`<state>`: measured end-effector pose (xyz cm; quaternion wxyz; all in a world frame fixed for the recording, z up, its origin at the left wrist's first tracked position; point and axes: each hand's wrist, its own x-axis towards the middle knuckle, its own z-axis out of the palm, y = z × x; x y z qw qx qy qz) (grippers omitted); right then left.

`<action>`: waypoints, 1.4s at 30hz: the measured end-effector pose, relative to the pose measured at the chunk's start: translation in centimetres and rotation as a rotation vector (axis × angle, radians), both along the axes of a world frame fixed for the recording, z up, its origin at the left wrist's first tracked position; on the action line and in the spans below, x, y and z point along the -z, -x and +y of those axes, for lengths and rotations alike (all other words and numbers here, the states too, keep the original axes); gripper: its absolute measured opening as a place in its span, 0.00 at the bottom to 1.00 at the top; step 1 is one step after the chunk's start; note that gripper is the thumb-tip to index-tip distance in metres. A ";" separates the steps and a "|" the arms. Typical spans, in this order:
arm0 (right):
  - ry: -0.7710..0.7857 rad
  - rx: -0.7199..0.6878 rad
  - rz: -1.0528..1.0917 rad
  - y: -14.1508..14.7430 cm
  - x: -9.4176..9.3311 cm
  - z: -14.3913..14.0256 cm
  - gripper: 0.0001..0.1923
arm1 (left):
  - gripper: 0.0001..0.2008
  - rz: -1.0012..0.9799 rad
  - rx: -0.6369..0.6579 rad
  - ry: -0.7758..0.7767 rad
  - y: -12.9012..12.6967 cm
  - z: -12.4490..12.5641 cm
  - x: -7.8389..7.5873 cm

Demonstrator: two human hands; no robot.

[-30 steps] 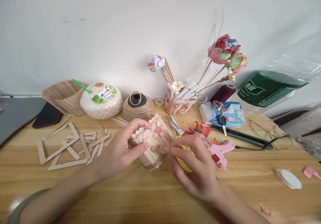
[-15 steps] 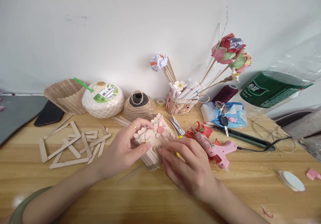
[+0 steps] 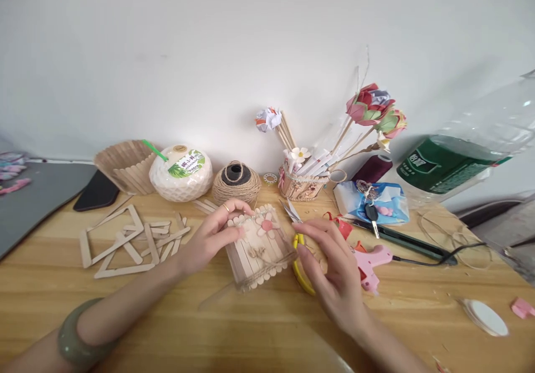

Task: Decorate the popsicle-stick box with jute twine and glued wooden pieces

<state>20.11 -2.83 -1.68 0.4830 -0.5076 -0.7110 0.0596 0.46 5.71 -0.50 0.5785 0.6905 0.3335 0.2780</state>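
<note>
A small craft-stick box [image 3: 259, 253] is tilted on the table in front of me, with a petalled flower with a pink centre [image 3: 266, 226] and a twine bow [image 3: 256, 252] on its face. My left hand [image 3: 213, 231] grips its upper left corner, thumb on the front. To the box's right, my right hand [image 3: 332, 272] hovers with thumb and index finger apart, over the yellow-handled scissors [image 3: 299, 270]. Twine runs along the box's lower edge towards this hand. Some of my right fingers are hidden.
Loose craft sticks [image 3: 119, 242] lie left. Behind stand a stick basket [image 3: 125, 166], a wrapped coconut [image 3: 180, 180], a twine spool [image 3: 236, 186] and a flower holder [image 3: 301, 186]. A pink glue gun [image 3: 371, 264], keys [image 3: 371, 212] and a large bottle [image 3: 447, 164] are right.
My right hand has moved away from the box's front to the right, over the scissors. My left hand still holds the box, which now shows more of its face. The camera view has shifted slightly.
</note>
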 end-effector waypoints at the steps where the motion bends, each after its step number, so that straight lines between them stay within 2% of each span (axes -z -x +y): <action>1: 0.027 0.012 -0.007 -0.1 0.1 0.1 0.13 | 0.10 -0.024 0.012 0.025 0.0 0.0 0.0; 5: 0.094 -0.017 -0.042 -0.3 0.7 0.5 0.12 | 0.09 -0.100 0.067 0.096 0.1 -0.1 -0.1; 8: 0.120 -0.010 0.032 -0.5 1.2 0.7 0.11 | 0.09 -0.136 0.079 0.086 0.3 -0.2 -0.1; 13: 0.218 0.014 0.110 -0.8 1.0 0.7 0.07 | 0.07 -0.145 -0.004 -0.048 0.7 0.0 -0.5; 20: 0.278 -0.105 0.069 -0.9 0.3 0.7 0.19 | 0.06 -0.154 -0.072 -0.184 1.3 -0.1 -1.0; 23: 0.308 -0.115 0.111 -0.9 0.8 0.6 0.20 | 0.05 -0.177 -0.123 -0.269 1.5 -0.3 -1.1; 26: 0.397 -0.091 0.191 -0.7 1.1 0.3 0.20 | 0.05 -0.240 -0.181 -0.361 1.6 -0.3 -1.2; 29: 0.479 -0.133 0.249 -0.5 0.9 0.0 0.20 | 0.06 -0.278 -0.230 -0.417 1.6 -0.2 -1.4; 32: 0.539 -0.201 0.275 -0.1 0.3 -0.2 0.19 | 0.05 -0.254 -0.260 -0.451 1.6 -0.2 -1.6; 36: 0.576 -0.218 0.326 0.8 -0.7 -0.2 0.19 | 0.06 -0.185 -0.246 -0.488 1.4 -0.5 -1.6; 42: 0.682 -0.173 0.497 2.8 -0.9 0.1 0.22 | 0.06 -0.100 -0.211 -0.507 0.8 -1.1 -1.0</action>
